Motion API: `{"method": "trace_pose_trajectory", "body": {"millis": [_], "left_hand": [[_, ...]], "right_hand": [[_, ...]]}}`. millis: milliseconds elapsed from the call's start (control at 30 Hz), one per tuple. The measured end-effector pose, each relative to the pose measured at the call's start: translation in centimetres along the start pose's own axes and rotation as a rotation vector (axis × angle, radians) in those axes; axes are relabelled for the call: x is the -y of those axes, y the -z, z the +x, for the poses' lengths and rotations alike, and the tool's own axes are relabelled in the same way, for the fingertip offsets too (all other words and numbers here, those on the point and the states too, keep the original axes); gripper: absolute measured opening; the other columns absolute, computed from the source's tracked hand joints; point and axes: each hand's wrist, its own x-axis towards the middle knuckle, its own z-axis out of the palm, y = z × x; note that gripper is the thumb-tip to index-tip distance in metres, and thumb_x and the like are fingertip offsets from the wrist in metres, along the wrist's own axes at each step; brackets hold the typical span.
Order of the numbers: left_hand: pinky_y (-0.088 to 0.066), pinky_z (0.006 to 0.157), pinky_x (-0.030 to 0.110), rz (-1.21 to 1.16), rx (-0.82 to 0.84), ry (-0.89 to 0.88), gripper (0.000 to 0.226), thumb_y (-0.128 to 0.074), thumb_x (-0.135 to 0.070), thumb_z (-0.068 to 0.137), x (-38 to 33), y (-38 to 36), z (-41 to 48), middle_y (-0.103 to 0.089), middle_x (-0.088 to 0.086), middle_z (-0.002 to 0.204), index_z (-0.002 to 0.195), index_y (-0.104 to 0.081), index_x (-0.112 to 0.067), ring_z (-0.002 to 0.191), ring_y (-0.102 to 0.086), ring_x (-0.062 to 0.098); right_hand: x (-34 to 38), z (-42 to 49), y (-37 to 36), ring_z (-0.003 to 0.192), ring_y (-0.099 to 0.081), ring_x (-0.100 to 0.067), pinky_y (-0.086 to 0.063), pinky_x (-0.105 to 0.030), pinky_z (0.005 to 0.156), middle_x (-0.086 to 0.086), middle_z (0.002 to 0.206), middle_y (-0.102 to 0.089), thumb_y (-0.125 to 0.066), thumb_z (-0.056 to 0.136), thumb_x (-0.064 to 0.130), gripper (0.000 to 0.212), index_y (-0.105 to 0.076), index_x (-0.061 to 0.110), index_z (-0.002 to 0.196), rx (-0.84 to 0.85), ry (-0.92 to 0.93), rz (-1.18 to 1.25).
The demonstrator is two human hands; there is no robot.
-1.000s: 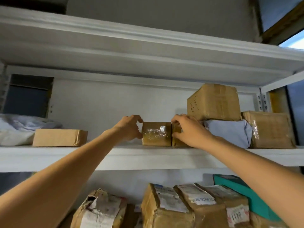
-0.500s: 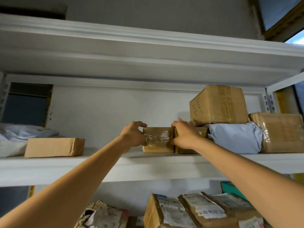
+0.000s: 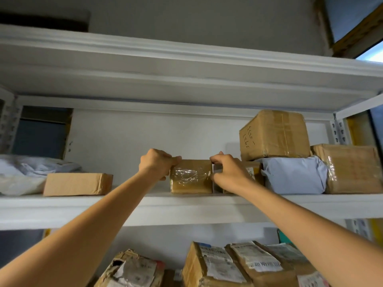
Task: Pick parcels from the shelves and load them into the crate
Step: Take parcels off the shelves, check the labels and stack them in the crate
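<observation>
A small brown taped parcel stands on the white upper shelf, straight ahead. My left hand grips its left top corner, fingers curled over the edge. My right hand grips its right side, fingers hooked into the gap beside a second small brown parcel, which it mostly hides. The crate is out of view.
Right of the hands a grey poly bag carries a brown box, with a taped box beside it. A flat box and white bags lie left. Labelled parcels fill the shelf below.
Both hands have closed in on the small taped parcel, from fingertip contact to a firm grip on its two sides. The view has tilted slightly upward.
</observation>
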Motion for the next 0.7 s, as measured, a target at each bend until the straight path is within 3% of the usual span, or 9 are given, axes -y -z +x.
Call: {"method": "trace_pose_trajectory", "body": {"millis": [100, 167, 300, 433, 600, 700], "left_hand": [[-0.06, 0.068, 0.033, -0.051, 0.011, 0.124, 0.048, -0.081, -0.044, 0.074, 0.2, -0.5, 0.5, -0.073, 0.012, 0.091, 0.093, -0.07, -0.001, 0.079, -0.072, 0.029], [-0.06, 0.076, 0.038, -0.106, 0.012, 0.171, 0.051, -0.085, -0.04, 0.071, 0.6, -0.6, 0.6, -0.072, 0.015, 0.095, 0.095, -0.068, 0.002, 0.082, -0.072, 0.032], [-0.059, 0.079, 0.049, -0.264, 0.066, 0.247, 0.054, -0.088, -0.035, 0.067, 0.7, -0.3, 0.2, -0.068, 0.016, 0.103, 0.102, -0.064, 0.0, 0.089, -0.068, 0.035], [-0.055, 0.075, 0.051, -0.239, 0.17, 0.296, 0.061, -0.08, -0.044, 0.074, 0.4, 0.1, -0.1, -0.059, 0.016, 0.097, 0.112, -0.059, -0.001, 0.094, -0.062, 0.041], [-0.052, 0.067, 0.047, -0.293, 0.256, 0.326, 0.05, -0.069, -0.039, 0.087, 0.3, 0.8, -0.3, -0.06, 0.018, 0.094, 0.117, -0.058, -0.001, 0.075, -0.062, 0.037], [-0.053, 0.077, 0.052, -0.324, 0.271, 0.307, 0.033, -0.067, -0.027, 0.09, 0.1, 1.1, -0.4, -0.058, 0.019, 0.095, 0.108, -0.06, 0.0, 0.075, -0.06, 0.038]], "right_hand": [[0.1, 0.4, -0.3, 0.124, -0.051, -0.013, -0.036, -0.016, 0.087, 0.0, 0.135, -0.057, -0.06, 0.084, 0.003, 0.05, -0.056, 0.017, 0.132, -0.004, -0.007, 0.101], [0.4, 0.8, -0.5, 0.114, -0.055, -0.012, -0.04, -0.017, 0.085, 0.001, 0.126, -0.061, -0.061, 0.085, 0.004, 0.044, -0.059, 0.017, 0.127, 0.004, -0.03, 0.197], [1.3, 1.4, -1.1, 0.096, -0.061, -0.019, -0.059, -0.043, 0.082, -0.003, 0.107, -0.062, -0.067, 0.088, 0.018, 0.014, -0.06, 0.013, 0.099, -0.04, -0.224, 0.456], [2.7, 2.3, -1.5, 0.092, -0.06, -0.023, -0.056, -0.042, 0.088, -0.004, 0.096, -0.055, -0.054, 0.094, 0.049, 0.041, -0.048, 0.009, 0.105, -0.005, -0.429, 0.433], [4.3, 3.2, -2.4, 0.104, -0.06, -0.033, -0.054, -0.045, 0.09, -0.014, 0.114, -0.061, -0.063, 0.092, 0.037, 0.038, -0.054, 0.006, 0.111, -0.013, -0.495, 0.409], [3.9, 3.1, -2.4, 0.1, -0.061, -0.031, -0.054, -0.044, 0.088, -0.012, 0.113, -0.062, -0.073, 0.086, 0.029, 0.038, -0.054, 0.006, 0.11, -0.044, -0.528, 0.554]]}}
